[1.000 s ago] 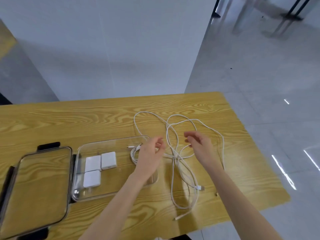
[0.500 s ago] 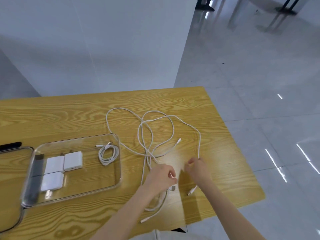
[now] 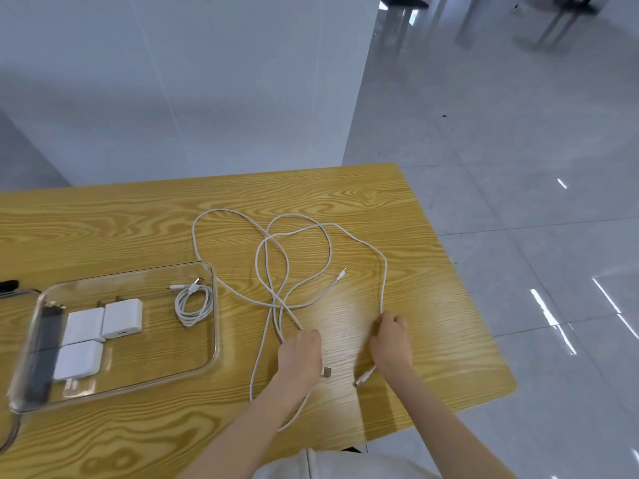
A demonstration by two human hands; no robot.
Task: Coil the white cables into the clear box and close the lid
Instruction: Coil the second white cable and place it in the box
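Observation:
Long white cables [image 3: 294, 257] lie tangled in loose loops on the wooden table [image 3: 103, 223]. My left hand [image 3: 300, 354] is closed around cable strands near the table's front, with a plug end poking out beside it. My right hand [image 3: 390, 340] grips another strand of the cable, whose plug end hangs below the wrist. The clear box [image 3: 214, 340] stands open to the left. Inside it rest one small coiled white cable [image 3: 193, 304] and three white chargers [image 3: 103, 330].
The box lid's rim [image 3: 14, 293] shows at the far left edge, with a small black object behind it. The table's right edge drops to a glossy grey floor. A white wall stands behind the table.
Both hands moved from the middle of the tangle toward the table's front edge and closed on cable strands. The head camera shifted right, so the box and lid slid left in view.

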